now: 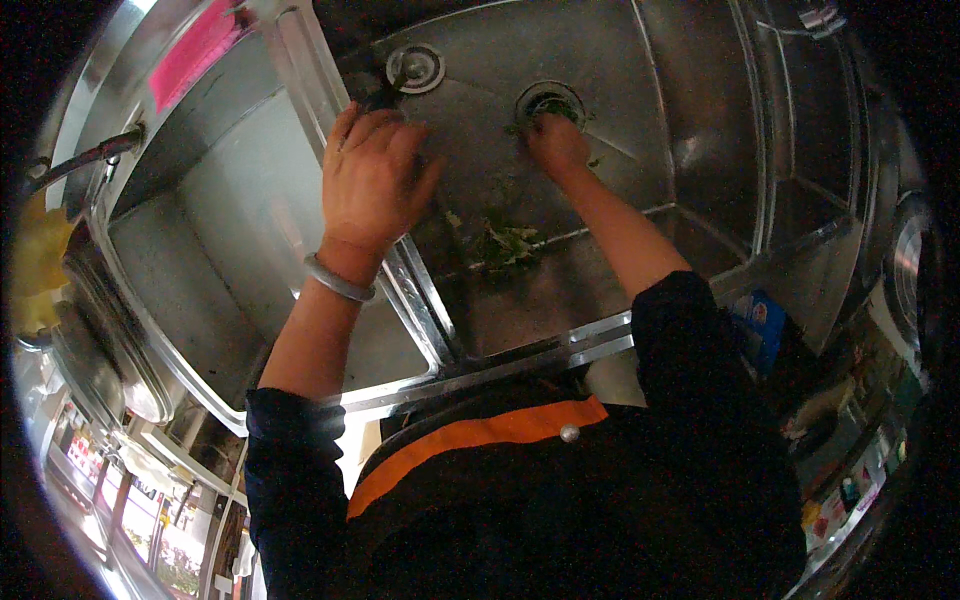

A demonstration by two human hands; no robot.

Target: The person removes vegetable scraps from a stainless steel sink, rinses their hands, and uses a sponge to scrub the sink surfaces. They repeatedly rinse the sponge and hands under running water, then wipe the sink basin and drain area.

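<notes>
My right hand (559, 146) reaches down to a round sink drain (550, 94) with its fingers closed on green leafy scraps (556, 109); its fingertips are partly hidden. Blurred, my left hand (375, 165) hangs over the near side of the same basin, by the metal divider (319, 75). A dark shape lies at its fingertips, and I cannot tell whether it is held. Beyond them sits a second round metal drain fitting (415, 68). A small heap of wet green leaves (506, 241) rests on the basin floor towards me.
Left of the divider is another stainless steel basin (247, 172). A faucet (90, 157) and a pink cloth (191, 52) are at its far left rim, with a yellow cloth-like thing (41, 262) further out. A blue package (759, 330) stands beyond my right sleeve.
</notes>
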